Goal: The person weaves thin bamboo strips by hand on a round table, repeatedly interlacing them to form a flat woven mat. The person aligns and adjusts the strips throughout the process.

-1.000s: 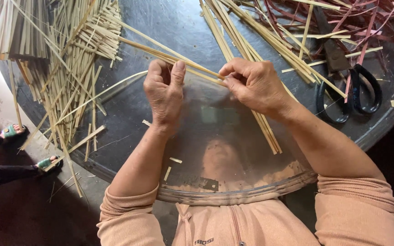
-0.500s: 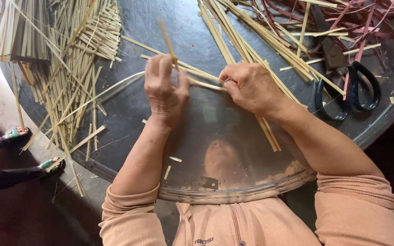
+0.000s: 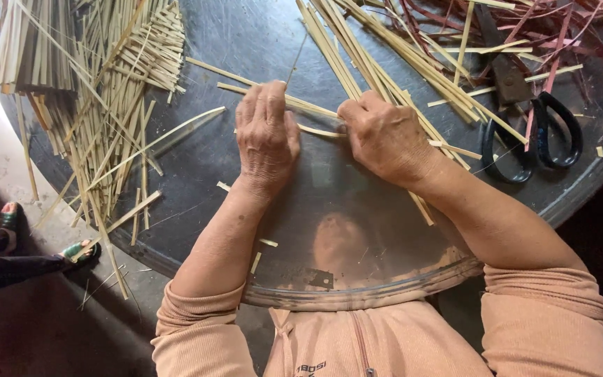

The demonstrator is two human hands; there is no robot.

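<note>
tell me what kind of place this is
Likely a handcraft weaving workspace: pale split bamboo strips heaped on a round dark metal tray-table, black-handled scissors beside them, both hands working one strip.

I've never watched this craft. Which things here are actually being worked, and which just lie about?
In hand:
left hand
right hand
pale strips between them

Lying about:
black scissors
strip pile
reddish strips
round tray

craft workshop | bamboo strips (image 3: 106, 119) heaped | scissors (image 3: 532, 132) | round metal table (image 3: 246, 42)
</note>
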